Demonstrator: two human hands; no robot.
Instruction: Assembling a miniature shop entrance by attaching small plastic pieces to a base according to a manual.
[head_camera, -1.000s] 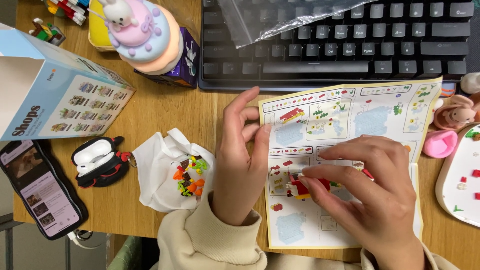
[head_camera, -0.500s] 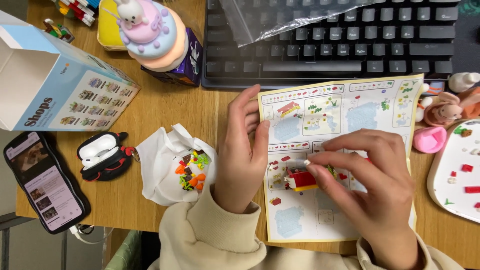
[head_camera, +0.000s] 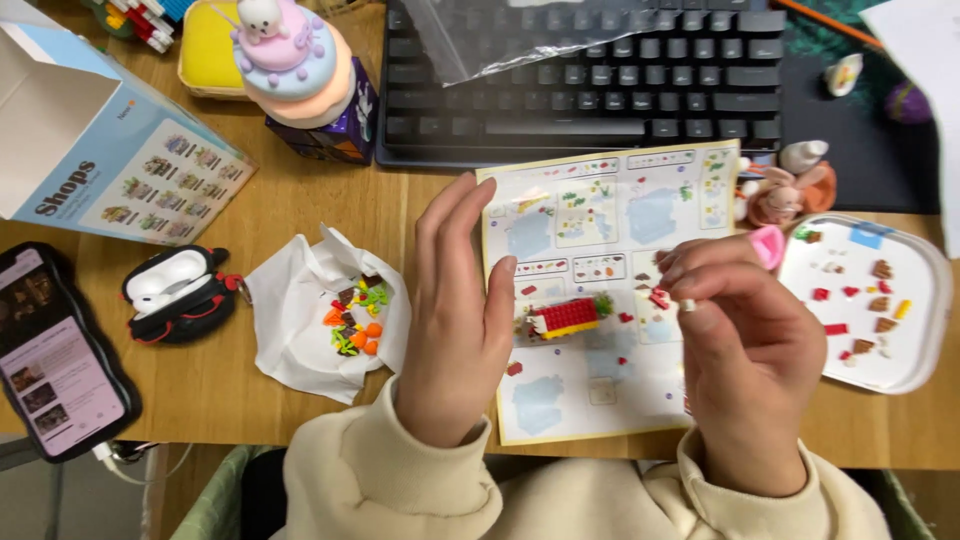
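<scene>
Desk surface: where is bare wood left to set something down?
Bare wood lies between the box and the tissue, and below the earbud case. Crowded: the instruction sheet under both hands, and the white tray of bricks.

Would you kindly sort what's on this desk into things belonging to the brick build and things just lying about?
In use: small red-and-yellow brick model, instruction sheet, white tray of bricks, opened bag of pieces.
Lying about: phone, earbud case, keyboard, cake figurine.
</scene>
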